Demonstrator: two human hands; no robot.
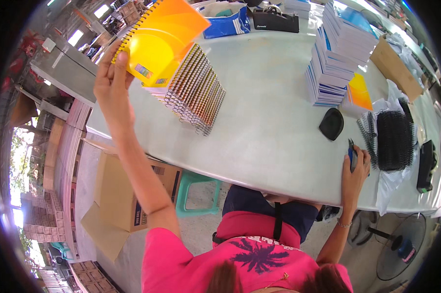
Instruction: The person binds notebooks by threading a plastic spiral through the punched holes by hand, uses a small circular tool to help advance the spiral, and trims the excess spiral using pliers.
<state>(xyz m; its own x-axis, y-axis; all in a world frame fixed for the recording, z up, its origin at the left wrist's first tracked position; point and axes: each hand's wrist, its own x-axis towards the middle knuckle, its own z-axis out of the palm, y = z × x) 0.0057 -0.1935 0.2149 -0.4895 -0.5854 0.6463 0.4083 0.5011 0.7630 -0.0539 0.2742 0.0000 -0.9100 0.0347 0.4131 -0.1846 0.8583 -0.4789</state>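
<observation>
My left hand (112, 84) is raised and grips the lower corner of a yellow and orange spiral-bound notebook (163, 36), held above a slanting pile of spiral-bound notebooks (197, 93) on the pale table (264, 122). My right hand (356, 168) rests at the table's near edge on the right, closed around a small tool with blue handles (352, 152). Just beyond it lie black wire binding coils (391, 139) and a black rounded object (332, 123).
A tall stack of blue-and-white unbound booklets (335, 53) stands at the back right, an orange-covered one (359, 91) beside it. A tape dispenser (275, 20), a blue bag (226, 22) and a brown box (395, 68) sit farther back. Below are a cardboard box (127, 190), a green stool (198, 195) and a fan (399, 244).
</observation>
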